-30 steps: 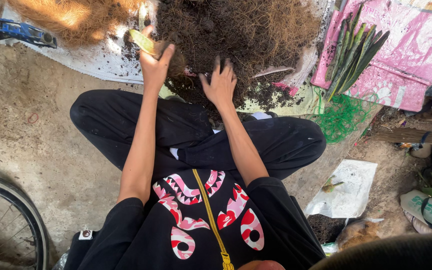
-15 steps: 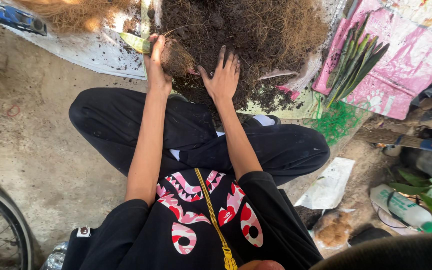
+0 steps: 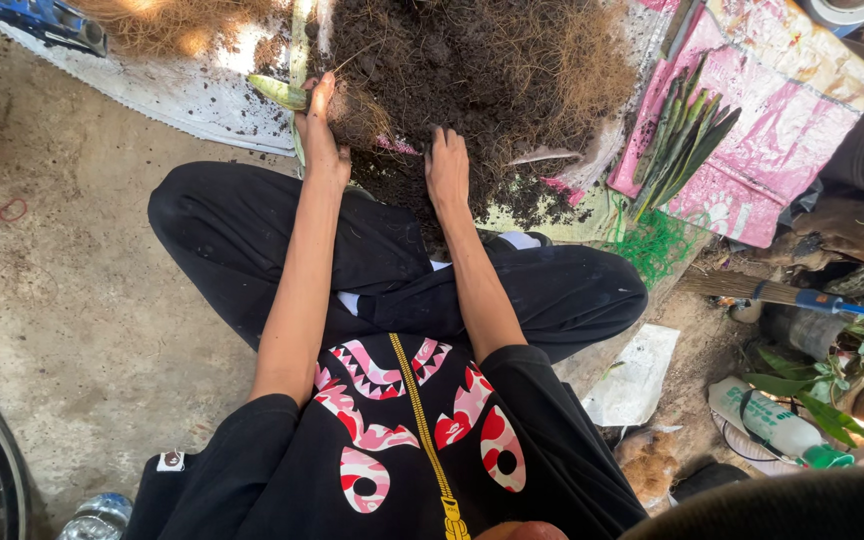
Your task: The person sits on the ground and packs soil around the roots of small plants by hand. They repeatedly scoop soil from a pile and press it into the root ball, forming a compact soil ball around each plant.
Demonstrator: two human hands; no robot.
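Clamped in the left hand (image 3: 322,135) at upper centre is a fibre-wrapped shoot (image 3: 337,105), while the right hand (image 3: 447,170), now lowered, is laid flat and open on the soil heap (image 3: 492,70).

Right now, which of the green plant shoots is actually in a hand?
The single shoot with a fibre-wrapped base, gripped by the left hand. The other shoots lie bundled on the pink sack, untouched.

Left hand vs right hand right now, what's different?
The left hand grips a fibre-wrapped plant bundle, green shoot poking out; the right hand holds nothing. The left hand is curled at the heap's edge; the right hand lies flat, palm down, on the soil. Both are bare and reach forward.
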